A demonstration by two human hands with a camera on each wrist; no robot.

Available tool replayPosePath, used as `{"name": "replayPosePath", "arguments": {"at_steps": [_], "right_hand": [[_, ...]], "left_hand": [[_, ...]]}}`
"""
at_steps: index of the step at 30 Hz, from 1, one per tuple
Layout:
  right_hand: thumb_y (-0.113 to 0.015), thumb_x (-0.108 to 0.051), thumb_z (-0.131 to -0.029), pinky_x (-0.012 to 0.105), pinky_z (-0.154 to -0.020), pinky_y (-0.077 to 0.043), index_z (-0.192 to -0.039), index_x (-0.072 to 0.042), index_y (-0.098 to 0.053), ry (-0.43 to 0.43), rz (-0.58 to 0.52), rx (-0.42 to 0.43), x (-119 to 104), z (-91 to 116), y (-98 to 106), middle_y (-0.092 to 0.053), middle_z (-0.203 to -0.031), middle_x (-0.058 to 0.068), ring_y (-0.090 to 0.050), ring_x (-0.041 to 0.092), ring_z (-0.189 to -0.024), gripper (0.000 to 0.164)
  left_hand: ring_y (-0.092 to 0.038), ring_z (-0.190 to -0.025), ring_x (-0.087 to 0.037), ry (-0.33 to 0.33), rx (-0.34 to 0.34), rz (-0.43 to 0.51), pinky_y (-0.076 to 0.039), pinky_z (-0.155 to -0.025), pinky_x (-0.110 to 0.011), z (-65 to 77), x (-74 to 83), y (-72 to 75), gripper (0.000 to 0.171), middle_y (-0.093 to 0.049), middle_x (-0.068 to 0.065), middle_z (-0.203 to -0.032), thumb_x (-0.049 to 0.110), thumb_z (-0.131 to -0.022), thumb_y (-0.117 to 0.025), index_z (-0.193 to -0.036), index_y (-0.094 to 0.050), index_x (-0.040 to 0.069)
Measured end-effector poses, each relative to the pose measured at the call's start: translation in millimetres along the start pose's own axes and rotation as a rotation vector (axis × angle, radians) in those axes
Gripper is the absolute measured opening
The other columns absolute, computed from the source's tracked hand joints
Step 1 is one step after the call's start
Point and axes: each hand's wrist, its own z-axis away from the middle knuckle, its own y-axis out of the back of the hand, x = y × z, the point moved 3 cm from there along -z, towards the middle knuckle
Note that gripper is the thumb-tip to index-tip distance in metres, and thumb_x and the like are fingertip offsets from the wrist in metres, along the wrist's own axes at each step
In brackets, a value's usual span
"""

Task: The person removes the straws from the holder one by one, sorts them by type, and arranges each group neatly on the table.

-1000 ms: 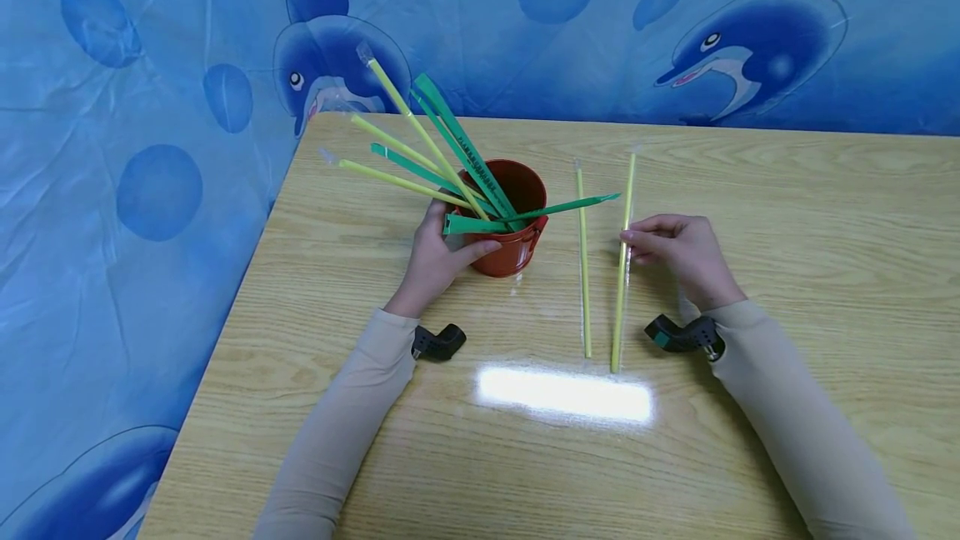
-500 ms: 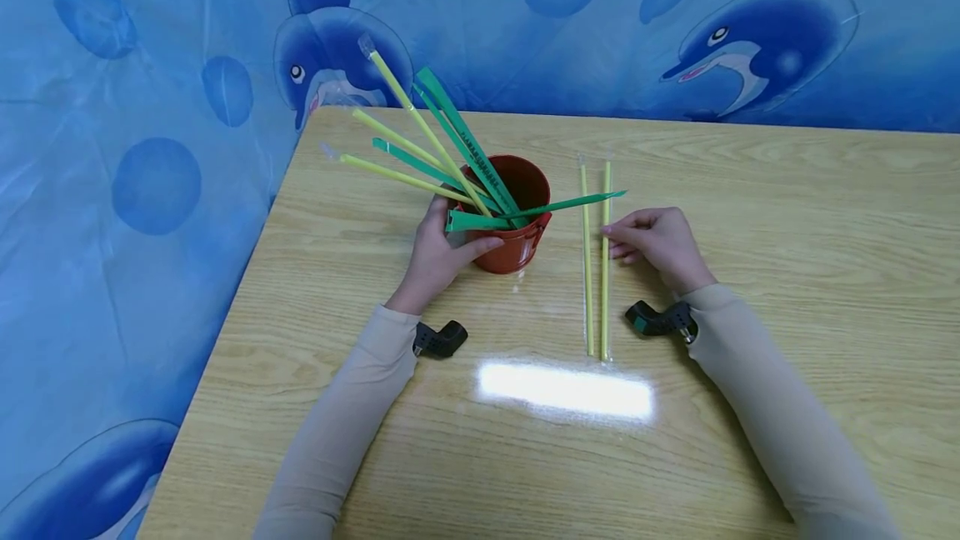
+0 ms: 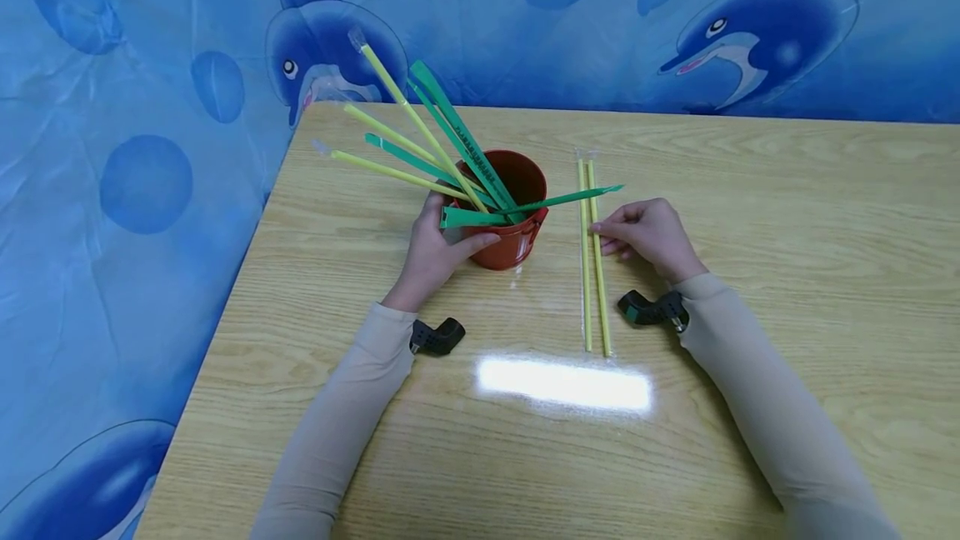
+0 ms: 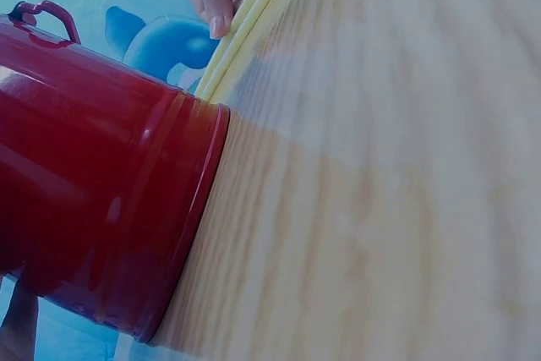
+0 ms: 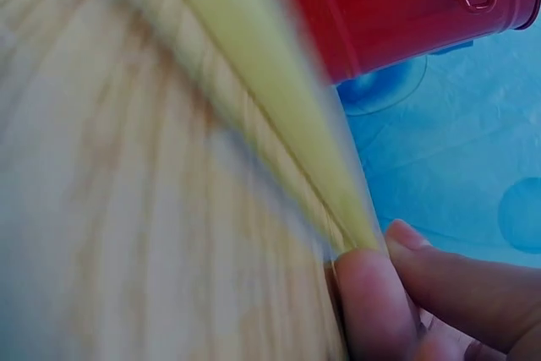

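Observation:
My left hand (image 3: pixel 438 261) grips a small red bucket (image 3: pixel 510 250), its thumb along the near side below the rim and the other fingers mostly hidden behind. Several wrapped straws lean out of the bucket, some yellow (image 3: pixel 397 94) and some in green wrappers (image 3: pixel 468 144). To its right, two yellow straws in clear wrappers lie side by side on the table. Between thumb and finger my right hand (image 3: pixel 651 236) pinches the right-hand straw (image 3: pixel 600 290) near its middle, seen close and blurred in the right wrist view. The left-hand straw (image 3: pixel 585 273) lies just beside it.
One green-wrapped straw (image 3: pixel 573 197) juts right from the bucket, over the upper part of the two yellow straws. The wooden table (image 3: pixel 375 457) meets a blue dolphin-print sheet (image 3: pixel 480 32) at its back and left edges. Light glares (image 3: pixel 562 383) near the front.
My right hand has moved left with the pinched yellow straw, bringing it close beside the other one and tilting it slightly. The left hand keeps its grip on the bucket.

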Motion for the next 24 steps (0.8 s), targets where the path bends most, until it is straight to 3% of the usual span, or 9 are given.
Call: {"name": "replayPosePath", "arguments": {"at_steps": [5, 19, 24], "right_hand": [[-0.067, -0.019, -0.089, 0.021, -0.048, -0.051, -0.093, 0.009, -0.068, -0.014, 0.019, 0.009, -1.3, -2.2, -2.6, -0.067, -0.068, 0.005, -0.063, 0.011, -0.056, 0.029], [-0.069, -0.019, -0.088, 0.022, -0.048, -0.051, -0.089, 0.007, -0.069, -0.018, 0.022, 0.023, -2.5, -6.1, -8.3, -0.067, -0.066, 0.004, -0.064, 0.011, -0.055, 0.025], [-0.069, -0.019, -0.087, 0.022, -0.05, -0.053, -0.089, 0.007, -0.068, -0.027, 0.012, 0.003, -3.1, -5.9, -9.6, -0.067, -0.066, 0.005, -0.063, 0.011, -0.055, 0.026]], "left_hand": [[-0.042, -0.125, -0.019, -0.014, 0.0, 0.004, -0.043, -0.1, -0.036, -0.1, -0.2, -0.1, 0.096, -0.042, -0.011, -0.138, 0.049, -0.069, -0.074, -0.143, -0.032, 0.006], [-0.042, -0.126, -0.018, -0.015, 0.008, -0.037, -0.044, -0.099, -0.036, 0.2, -0.5, 0.2, 0.099, -0.042, -0.01, -0.138, 0.056, -0.067, -0.072, -0.143, -0.031, 0.006], [-0.042, -0.125, -0.017, 0.005, 0.01, -0.025, -0.044, -0.099, -0.035, 1.8, -0.7, -0.2, 0.088, -0.043, -0.008, -0.138, 0.041, -0.074, -0.076, -0.143, -0.032, 0.007]]}}
